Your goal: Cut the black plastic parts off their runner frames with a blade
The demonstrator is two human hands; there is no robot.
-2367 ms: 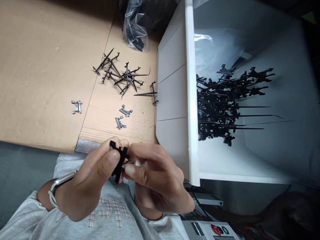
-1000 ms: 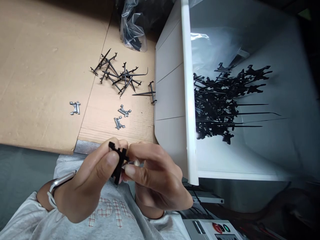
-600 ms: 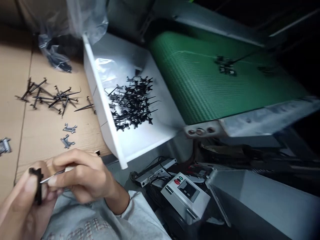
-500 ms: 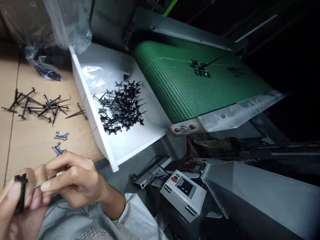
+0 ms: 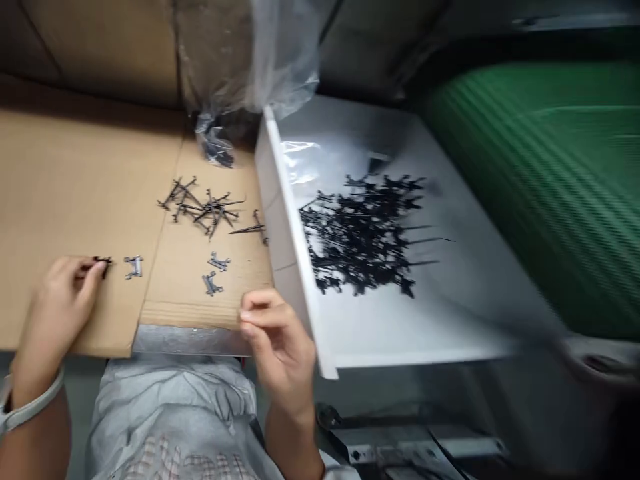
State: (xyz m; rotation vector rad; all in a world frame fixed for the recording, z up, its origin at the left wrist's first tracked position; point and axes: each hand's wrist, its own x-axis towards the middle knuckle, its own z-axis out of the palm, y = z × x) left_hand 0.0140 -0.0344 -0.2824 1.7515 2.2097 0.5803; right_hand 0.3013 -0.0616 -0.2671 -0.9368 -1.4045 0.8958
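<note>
My left hand (image 5: 60,303) is at the left on the cardboard, thumb and fingers pinched on a small black plastic bracket (image 5: 103,262). Just right of it lies a separate grey bracket (image 5: 133,267). My right hand (image 5: 280,343) hovers at the cardboard's front edge beside the white bin. Its thumb and fingertips are pressed together; anything between them is too small to make out. Two more grey brackets (image 5: 213,283) lie between my hands. Behind them is a loose pile of thin black stemmed parts (image 5: 207,210).
A white bin (image 5: 295,260) holds a heap of black plastic parts (image 5: 365,233). Beyond it, at the right, runs a blurred green conveyor belt (image 5: 565,200). A clear plastic bag (image 5: 287,60) hangs at the back over the bin's corner. Brown cardboard (image 5: 75,187) covers the worktop.
The view has swung left. My hands, close together before, are now apart: the left has carried the black bracket down to the cardboard, and the right is by the bin.
</note>
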